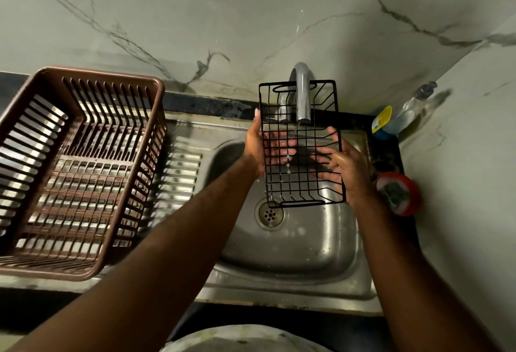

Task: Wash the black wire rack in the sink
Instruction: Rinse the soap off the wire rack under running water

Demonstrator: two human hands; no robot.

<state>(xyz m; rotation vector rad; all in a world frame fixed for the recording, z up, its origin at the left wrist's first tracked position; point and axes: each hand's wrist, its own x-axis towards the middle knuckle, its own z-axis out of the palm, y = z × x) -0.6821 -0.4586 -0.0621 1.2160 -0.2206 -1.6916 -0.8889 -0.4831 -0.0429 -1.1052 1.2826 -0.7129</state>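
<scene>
A black wire rack (301,145), rectangular with a grid bottom, is held in the air over the bowl of the stainless steel sink (293,248), tilted with its far end higher. Its upper part is under the curved grey metal faucet (303,94), whose spout hides some wires in this view. A thin stream of water (292,139) falls from the spout through the grid.

The left hand (265,147) holds the left side of the rack. Its fingers are spread behind the wires and its thumb lies along the edge. The right hand (343,167) holds the right side in the same way, with the thumb over the edge wire and the fingers spread behind the grid. The wires partly cover both sets of fingers.

The round drain (270,214) is below the near end of the rack. On the ribbed draining board to the left stands a brown slatted plastic basket (106,73). To the right, near the marble wall (195,16), are a clear pump bottle (413,108), a yellow and blue object (382,121) that is not clear to me, and a round orange-red tub (399,192) with something green inside.
</scene>
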